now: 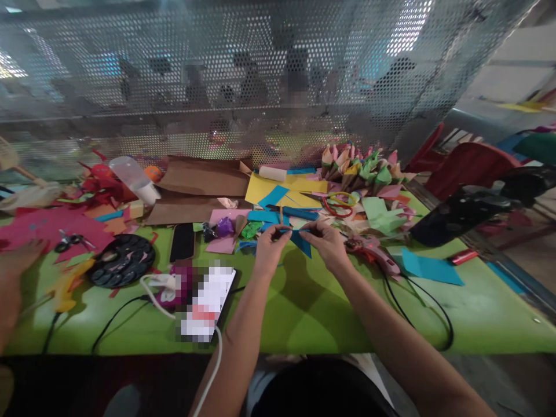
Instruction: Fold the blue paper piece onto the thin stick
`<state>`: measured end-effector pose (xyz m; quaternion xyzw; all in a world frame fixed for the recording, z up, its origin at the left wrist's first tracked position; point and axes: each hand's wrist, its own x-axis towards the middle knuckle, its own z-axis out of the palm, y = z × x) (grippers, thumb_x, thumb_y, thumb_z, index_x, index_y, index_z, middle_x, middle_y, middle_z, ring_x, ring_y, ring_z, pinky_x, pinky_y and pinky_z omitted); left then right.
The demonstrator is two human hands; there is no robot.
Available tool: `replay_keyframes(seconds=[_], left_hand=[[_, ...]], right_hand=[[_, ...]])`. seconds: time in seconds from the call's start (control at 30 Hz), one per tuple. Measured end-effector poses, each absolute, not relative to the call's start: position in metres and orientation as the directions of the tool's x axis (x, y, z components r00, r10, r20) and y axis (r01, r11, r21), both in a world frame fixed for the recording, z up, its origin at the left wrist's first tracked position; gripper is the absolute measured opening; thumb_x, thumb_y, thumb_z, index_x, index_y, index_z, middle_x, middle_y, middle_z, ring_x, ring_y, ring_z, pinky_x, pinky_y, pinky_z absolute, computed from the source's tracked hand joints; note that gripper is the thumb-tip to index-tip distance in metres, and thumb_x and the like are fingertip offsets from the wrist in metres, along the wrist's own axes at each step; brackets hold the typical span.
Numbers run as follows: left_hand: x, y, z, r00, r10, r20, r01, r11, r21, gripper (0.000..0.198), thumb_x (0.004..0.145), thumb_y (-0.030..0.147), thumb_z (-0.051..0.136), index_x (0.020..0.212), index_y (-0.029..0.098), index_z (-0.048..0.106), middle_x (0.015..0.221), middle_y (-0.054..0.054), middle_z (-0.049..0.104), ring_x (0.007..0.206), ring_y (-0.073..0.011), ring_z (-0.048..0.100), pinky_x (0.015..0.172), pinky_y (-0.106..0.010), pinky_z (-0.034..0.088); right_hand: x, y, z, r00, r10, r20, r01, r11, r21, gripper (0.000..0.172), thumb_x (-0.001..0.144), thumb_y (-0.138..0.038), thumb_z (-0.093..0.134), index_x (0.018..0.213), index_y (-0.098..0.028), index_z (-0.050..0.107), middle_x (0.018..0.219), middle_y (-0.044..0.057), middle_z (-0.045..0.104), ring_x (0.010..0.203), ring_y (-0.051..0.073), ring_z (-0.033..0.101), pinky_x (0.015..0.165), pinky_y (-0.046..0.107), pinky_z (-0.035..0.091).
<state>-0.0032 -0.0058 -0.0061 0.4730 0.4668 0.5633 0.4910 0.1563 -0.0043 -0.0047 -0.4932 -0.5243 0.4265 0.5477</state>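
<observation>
My left hand point(268, 250) and my right hand point(329, 245) meet over the middle of the green table point(304, 313). Both pinch a blue paper piece point(300, 240) with a pointed corner hanging down between them. A thin wooden stick point(281, 216) stands up just behind my left fingers. Loose blue and yellow paper sheets point(282, 191) lie behind the hands.
A pink glue gun point(376, 252) with a black cord lies right of my right hand. A dark phone point(182, 242), a black round tray point(121, 260), scissors point(72, 240) and brown cardboard point(204, 179) sit left. Paper cones point(360, 165) pile at the back. Another person's hand point(17, 260) rests far left.
</observation>
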Motion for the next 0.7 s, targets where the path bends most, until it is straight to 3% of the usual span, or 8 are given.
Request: replay_keyframes(seconds=[0.33, 0.7], left_hand=[[-0.0016, -0.0062, -0.0048, -0.035, 0.997, 0.069, -0.113, -0.073, 0.991, 0.022, 0.069, 0.034, 0.081, 0.083, 0.018, 0.076, 0.071, 0.001, 0.068, 0.068, -0.0134, 0.057, 0.069, -0.025, 0.045], [-0.0027, -0.0093, 0.0015, -0.037, 0.996, 0.077, -0.135, -0.081, 0.987, 0.023, 0.067, 0.033, 0.083, 0.083, 0.018, 0.074, 0.071, 0.001, 0.067, 0.069, -0.0131, 0.058, 0.068, -0.024, 0.046]], right_hand=[[0.1552, -0.0067, -0.0015, 0.064, 0.975, 0.211, 0.105, 0.203, -0.974, 0.032, 0.064, -0.05, 0.079, 0.074, -0.021, 0.072, 0.069, 0.002, 0.068, 0.066, 0.018, 0.059, 0.064, 0.031, 0.048], [0.1578, -0.0062, -0.001, 0.082, 0.985, 0.155, 0.04, 0.152, -0.988, 0.033, 0.061, -0.051, 0.082, 0.072, -0.021, 0.071, 0.067, 0.001, 0.067, 0.063, 0.017, 0.056, 0.061, 0.029, 0.045]])
